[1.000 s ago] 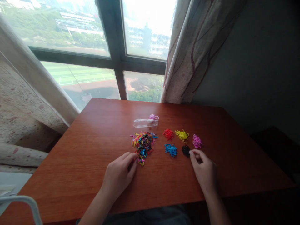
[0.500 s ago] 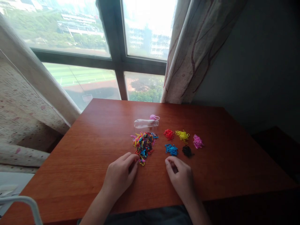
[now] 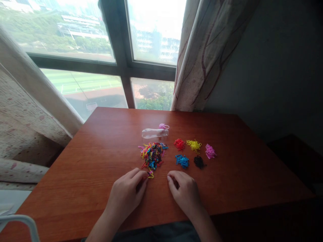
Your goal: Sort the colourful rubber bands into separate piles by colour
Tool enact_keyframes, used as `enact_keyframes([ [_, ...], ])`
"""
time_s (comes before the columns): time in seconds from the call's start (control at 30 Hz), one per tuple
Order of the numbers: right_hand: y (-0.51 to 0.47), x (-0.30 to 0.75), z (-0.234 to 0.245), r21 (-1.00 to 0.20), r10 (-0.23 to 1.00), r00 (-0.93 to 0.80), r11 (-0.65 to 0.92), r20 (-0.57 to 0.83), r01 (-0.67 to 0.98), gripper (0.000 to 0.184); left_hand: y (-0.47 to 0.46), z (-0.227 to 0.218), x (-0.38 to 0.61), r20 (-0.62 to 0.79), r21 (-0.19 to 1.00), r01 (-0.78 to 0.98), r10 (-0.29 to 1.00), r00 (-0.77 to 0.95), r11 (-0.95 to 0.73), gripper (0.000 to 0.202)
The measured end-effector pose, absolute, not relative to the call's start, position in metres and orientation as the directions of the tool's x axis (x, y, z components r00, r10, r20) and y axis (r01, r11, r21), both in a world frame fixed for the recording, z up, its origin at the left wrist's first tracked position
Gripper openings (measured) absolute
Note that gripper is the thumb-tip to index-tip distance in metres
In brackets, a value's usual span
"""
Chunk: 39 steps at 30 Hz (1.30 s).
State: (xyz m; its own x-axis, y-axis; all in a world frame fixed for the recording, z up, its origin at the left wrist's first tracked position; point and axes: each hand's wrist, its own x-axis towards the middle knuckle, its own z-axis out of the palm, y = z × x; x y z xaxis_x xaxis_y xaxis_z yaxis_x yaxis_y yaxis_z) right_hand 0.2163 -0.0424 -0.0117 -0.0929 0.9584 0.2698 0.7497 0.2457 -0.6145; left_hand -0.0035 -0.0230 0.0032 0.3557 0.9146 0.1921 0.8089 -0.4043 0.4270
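Note:
A mixed pile of small coloured loop-shaped pieces [image 3: 153, 154] lies on the wooden table; their exact kind is too small to make out. At its near edge my left hand [image 3: 130, 188] has thumb and fingers pinched together, its fingertips beside a yellow loop [image 3: 151, 175]. To the right, my right hand [image 3: 185, 191] hovers low or rests at the table, closed in a pinch; whatever is inside is hidden. Beyond it lie single-colour heaps: red [image 3: 179, 144], yellow [image 3: 194, 145], pink [image 3: 210, 151], blue [image 3: 182, 161] and black [image 3: 199, 162].
Behind the mixed pile a clear plastic bottle [image 3: 154, 133] lies on its side, with a pink cap with a loop [image 3: 164, 126] beside it. The table [image 3: 101, 141] meets a window [image 3: 123, 67] and curtains [image 3: 199, 60]. A white curved tube [image 3: 27, 220] stands at the lower left.
My right hand has moved left, from below the blue heap toward the mixed pile. My left hand stays by the pile, slightly lower. The whole view has shifted a little.

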Motion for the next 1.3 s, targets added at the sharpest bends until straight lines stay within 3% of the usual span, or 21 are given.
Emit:
enact_keyframes([
  [0.7,-0.043,0.215,-0.013,-0.623,0.962,-0.096,0.239,0.254,0.745,0.015,-0.021,-0.001,-0.002,0.193,0.376,0.841,0.920,0.340,-0.390,0.022],
  [1.3,-0.042,0.205,-0.006,-0.592,0.969,-0.092,0.215,0.230,0.777,0.014,-0.021,0.000,-0.003,0.182,0.406,0.840,0.933,0.311,-0.359,0.016],
])
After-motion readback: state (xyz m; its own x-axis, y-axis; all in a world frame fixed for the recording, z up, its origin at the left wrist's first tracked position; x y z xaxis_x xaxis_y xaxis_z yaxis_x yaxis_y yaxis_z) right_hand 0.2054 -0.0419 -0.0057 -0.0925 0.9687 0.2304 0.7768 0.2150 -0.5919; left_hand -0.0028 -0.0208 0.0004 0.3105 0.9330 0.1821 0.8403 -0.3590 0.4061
